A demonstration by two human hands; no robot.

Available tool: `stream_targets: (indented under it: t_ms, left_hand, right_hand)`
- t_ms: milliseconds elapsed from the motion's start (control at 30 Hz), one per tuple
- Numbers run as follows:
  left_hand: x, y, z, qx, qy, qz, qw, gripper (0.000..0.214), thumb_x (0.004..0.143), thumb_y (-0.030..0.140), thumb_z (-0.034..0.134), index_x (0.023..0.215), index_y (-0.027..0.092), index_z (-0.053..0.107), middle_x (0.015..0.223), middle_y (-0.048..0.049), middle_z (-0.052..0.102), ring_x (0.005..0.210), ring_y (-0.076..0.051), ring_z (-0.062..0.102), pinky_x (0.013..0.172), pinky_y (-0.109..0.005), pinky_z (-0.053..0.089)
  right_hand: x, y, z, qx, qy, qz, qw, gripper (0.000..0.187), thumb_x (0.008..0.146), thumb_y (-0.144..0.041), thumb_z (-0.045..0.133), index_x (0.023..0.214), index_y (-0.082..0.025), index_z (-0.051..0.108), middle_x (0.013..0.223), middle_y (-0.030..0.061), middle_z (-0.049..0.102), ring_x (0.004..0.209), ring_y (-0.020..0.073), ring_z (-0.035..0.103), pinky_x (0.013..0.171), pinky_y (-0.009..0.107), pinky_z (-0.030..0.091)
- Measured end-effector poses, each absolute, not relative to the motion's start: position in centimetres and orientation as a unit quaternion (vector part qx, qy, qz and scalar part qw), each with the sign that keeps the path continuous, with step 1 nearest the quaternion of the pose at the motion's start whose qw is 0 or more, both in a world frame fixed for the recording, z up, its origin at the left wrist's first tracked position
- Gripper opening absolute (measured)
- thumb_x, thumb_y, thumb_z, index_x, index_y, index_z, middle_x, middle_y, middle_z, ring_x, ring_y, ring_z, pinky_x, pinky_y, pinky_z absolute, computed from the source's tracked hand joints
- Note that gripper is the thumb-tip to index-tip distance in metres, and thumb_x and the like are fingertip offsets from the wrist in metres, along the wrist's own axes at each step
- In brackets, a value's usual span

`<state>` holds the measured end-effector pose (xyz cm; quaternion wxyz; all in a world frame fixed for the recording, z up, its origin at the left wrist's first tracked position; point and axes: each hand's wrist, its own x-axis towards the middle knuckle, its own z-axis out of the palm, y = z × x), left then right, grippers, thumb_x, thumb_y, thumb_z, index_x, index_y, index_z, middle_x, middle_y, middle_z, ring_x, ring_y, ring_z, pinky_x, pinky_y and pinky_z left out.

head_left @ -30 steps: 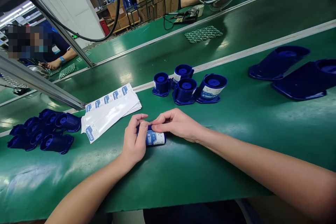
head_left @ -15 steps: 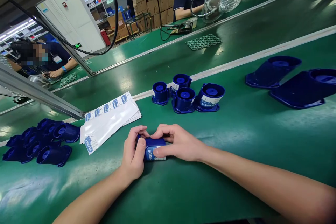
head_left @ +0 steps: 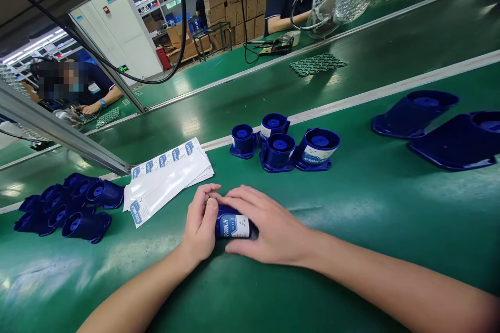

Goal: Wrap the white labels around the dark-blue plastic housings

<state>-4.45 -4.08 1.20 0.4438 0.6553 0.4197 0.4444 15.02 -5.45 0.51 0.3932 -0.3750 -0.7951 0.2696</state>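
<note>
A blue plastic housing (head_left: 225, 212) lies on its side on the green work surface, with a blue and white label (head_left: 235, 226) reading "5000L/H" round it. My left hand (head_left: 201, 223) grips its left end, thumb on the near side. Over the right end curves my right hand (head_left: 269, 223), its fingers on the top and far side; the thumb is spread below the label, apart from it. Left of my hands is a stack of label sheets (head_left: 167, 179), mostly bare backing with several labels along the top edge.
Beyond my hands stand several labelled blue housings (head_left: 279, 152). More housings are grouped at left (head_left: 80, 225), and two larger-looking ones (head_left: 414, 114) at right. A metal post (head_left: 78, 132) rises at left. Across the line, co-workers (head_left: 299, 2) sit near green mesh pieces (head_left: 318, 64).
My right thumb has come off the label and spread downward, while the right fingers have stretched over the housing. More of the label shows. The view has shifted slightly.
</note>
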Motion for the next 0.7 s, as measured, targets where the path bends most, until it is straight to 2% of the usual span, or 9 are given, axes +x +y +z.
stream_targets:
  t_ms: [67, 133, 267, 367, 533, 700]
  left_hand:
    - [-4.4, -4.2, 1.2, 0.658, 0.420, 0.447, 0.437, 0.042, 0.108, 0.055, 0.049, 0.126, 0.019, 0.061, 0.098, -0.0056, 0.067, 0.090, -0.020, 0.062, 0.086, -0.031, 0.049]
    - [-4.4, -4.3, 1.1, 0.664, 0.412, 0.452, 0.431, 0.043, 0.108, 0.056, 0.048, 0.126, 0.019, 0.061, 0.096, -0.0055, 0.067, 0.089, -0.020, 0.062, 0.085, -0.032, 0.049]
    - [-4.3, -4.4, 0.8, 0.674, 0.408, 0.454, 0.417, 0.044, 0.108, 0.056, 0.046, 0.128, 0.019, 0.059, 0.097, -0.0064, 0.067, 0.090, -0.020, 0.062, 0.084, -0.032, 0.049]
    - [-4.3, -4.4, 0.7, 0.685, 0.409, 0.448, 0.404, 0.042, 0.109, 0.055, 0.045, 0.127, 0.020, 0.059, 0.098, -0.0068, 0.068, 0.092, -0.021, 0.063, 0.085, -0.033, 0.049]
    - [-4.3, -4.5, 0.8, 0.687, 0.409, 0.446, 0.403, 0.041, 0.109, 0.055, 0.044, 0.127, 0.021, 0.059, 0.099, -0.0067, 0.069, 0.093, -0.022, 0.065, 0.085, -0.034, 0.050]
    - [-4.3, -4.5, 0.9, 0.699, 0.409, 0.445, 0.382, 0.041, 0.109, 0.055, 0.044, 0.127, 0.021, 0.059, 0.098, -0.0062, 0.070, 0.091, -0.021, 0.064, 0.087, -0.034, 0.049]
  right_hand:
    - [14.3, -5.9, 0.0, -0.371, -0.822, 0.189, 0.388, 0.068, 0.077, -0.024, 0.085, 0.140, -0.012, 0.064, 0.127, 0.0192, 0.070, 0.117, 0.0379, 0.064, 0.101, 0.056, 0.055]
    - [13.6, -6.0, -0.1, -0.393, -0.816, 0.171, 0.388, 0.053, 0.075, -0.014, 0.079, 0.127, -0.010, 0.070, 0.112, 0.0170, 0.071, 0.104, 0.0353, 0.066, 0.086, 0.051, 0.059]
    - [13.2, -5.9, 0.8, -0.435, -0.750, 0.295, 0.401, 0.033, 0.067, -0.012, 0.084, 0.098, -0.018, 0.076, 0.094, 0.0054, 0.064, 0.084, 0.0251, 0.065, 0.071, 0.039, 0.054]
    - [13.5, -5.6, 1.4, -0.446, -0.697, 0.384, 0.409, 0.031, 0.065, -0.017, 0.090, 0.094, -0.022, 0.079, 0.092, 0.0016, 0.061, 0.083, 0.0222, 0.064, 0.072, 0.037, 0.052]
    - [13.7, -5.1, 1.6, -0.443, -0.638, 0.472, 0.417, 0.028, 0.063, -0.026, 0.095, 0.087, -0.023, 0.081, 0.095, 0.0033, 0.065, 0.098, 0.0264, 0.064, 0.088, 0.042, 0.051]
    - [13.9, -4.4, 1.5, -0.439, -0.604, 0.518, 0.418, 0.024, 0.068, -0.032, 0.092, 0.090, -0.023, 0.086, 0.092, 0.0033, 0.068, 0.090, 0.0239, 0.064, 0.083, 0.039, 0.048]
